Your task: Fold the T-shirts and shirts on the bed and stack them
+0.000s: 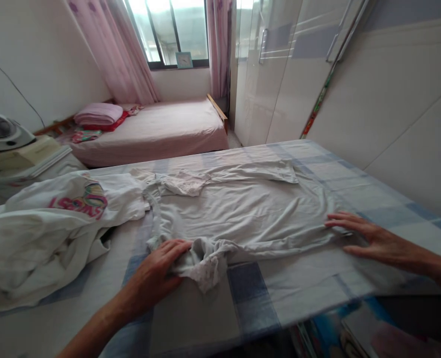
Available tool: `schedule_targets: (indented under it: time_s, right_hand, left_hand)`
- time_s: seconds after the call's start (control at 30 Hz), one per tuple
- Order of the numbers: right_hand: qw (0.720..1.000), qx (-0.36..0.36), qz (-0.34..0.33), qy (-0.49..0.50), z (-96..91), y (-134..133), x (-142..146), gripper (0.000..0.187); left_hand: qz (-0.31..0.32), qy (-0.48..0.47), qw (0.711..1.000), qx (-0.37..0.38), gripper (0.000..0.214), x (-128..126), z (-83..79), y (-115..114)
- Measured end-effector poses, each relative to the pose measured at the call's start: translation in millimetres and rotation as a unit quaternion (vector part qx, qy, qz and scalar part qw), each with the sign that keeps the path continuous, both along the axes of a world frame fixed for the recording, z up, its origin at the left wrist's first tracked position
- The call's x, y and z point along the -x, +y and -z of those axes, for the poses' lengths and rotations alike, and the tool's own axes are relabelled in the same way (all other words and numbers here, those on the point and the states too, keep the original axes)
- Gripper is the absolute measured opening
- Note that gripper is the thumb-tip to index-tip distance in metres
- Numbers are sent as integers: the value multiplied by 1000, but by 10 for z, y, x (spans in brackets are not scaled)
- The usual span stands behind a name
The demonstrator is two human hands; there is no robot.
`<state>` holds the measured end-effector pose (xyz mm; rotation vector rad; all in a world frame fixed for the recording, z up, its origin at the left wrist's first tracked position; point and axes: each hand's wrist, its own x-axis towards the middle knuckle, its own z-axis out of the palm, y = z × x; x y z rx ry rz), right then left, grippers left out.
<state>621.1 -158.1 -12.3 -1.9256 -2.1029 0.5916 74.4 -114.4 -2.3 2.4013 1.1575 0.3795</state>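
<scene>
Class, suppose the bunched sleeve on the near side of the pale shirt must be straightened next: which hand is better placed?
The left, I'd judge. The left hand is right at the bunched sleeve, while the right hand is at the other end of the pale shirt.

In front of you, a thin, pale grey fabric garment (238, 209) lies spread across the middle of the blue-and-white checked cloth (250, 288). Your bare left hand (162, 268) is at its near-left corner, your bare right hand (365, 236) at its near-right end. To your left, a rumpled white printed fabric shirt (52, 233) lies just beside it. Beyond the cloth's far edge is a low pink-sheeted bed (168, 124), with a puffy folded pink quilt (99, 114) on its left end. A tall glossy white wardrobe (265, 99) stands behind the cloth's far-right corner.
</scene>
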Motion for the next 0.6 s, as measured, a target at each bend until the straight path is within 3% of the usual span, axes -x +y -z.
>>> schedule_targets:
  time_s: [0.07,0.17,0.3,0.5,0.6]
  right_hand:
    - [1000,-11,23,1,33,-33,-34,44]
    - [997,-47,67,16,32,53,-59,23]
    - [988,-82,130,37,-136,353,-89,29]
    - [980,-98,147,93,-568,1248,-19,41]
    - [976,-100,172,88,-569,1747,64,40]
  left_hand:
    - [-4,-23,1000,13,27,-67,-31,26]
    - [-47,-65,995,52,23,-111,-115,81]
    - [-141,-123,976,108,33,-101,-298,240]
    - [-221,-253,938,87,42,-135,-558,876]
    - [-275,-275,919,72,50,-148,-517,1246]
